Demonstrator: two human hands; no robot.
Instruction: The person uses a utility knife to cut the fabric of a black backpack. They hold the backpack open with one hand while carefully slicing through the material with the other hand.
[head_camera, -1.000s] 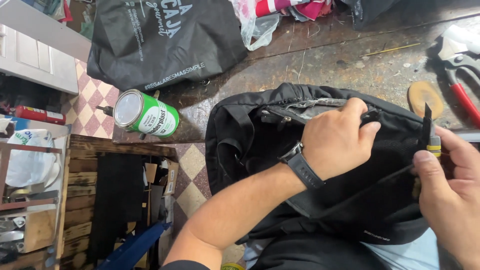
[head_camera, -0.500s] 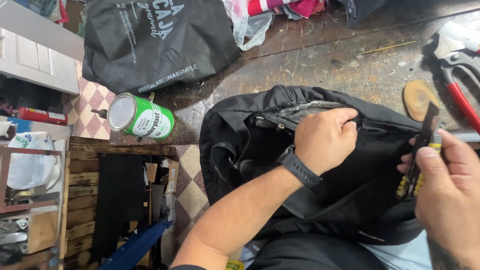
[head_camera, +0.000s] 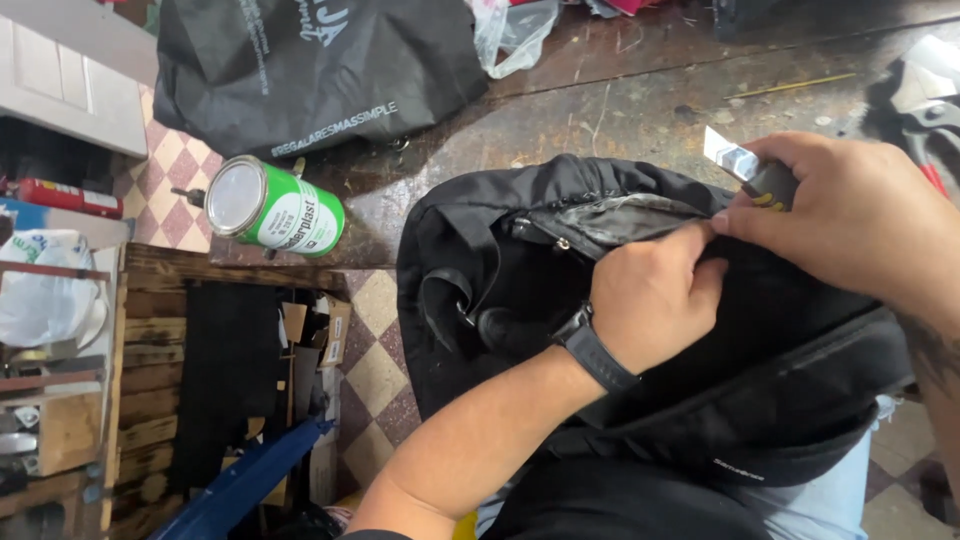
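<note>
The left hand (head_camera: 650, 300) pinches the black backpack (head_camera: 640, 330) fabric by its zipper seam, apparently to hold it taut. The right hand (head_camera: 850, 215) is clamped around a utility knife (head_camera: 750, 170), blade clear of the fabric.

My left hand (head_camera: 650, 300) pinches the grey zipper edge of the black cloth backpack (head_camera: 520, 260). My right hand (head_camera: 850, 215) holds a small knife with a shiny blade (head_camera: 745, 165) just above it. A green tin can (head_camera: 272, 208) lies nearby.
</note>
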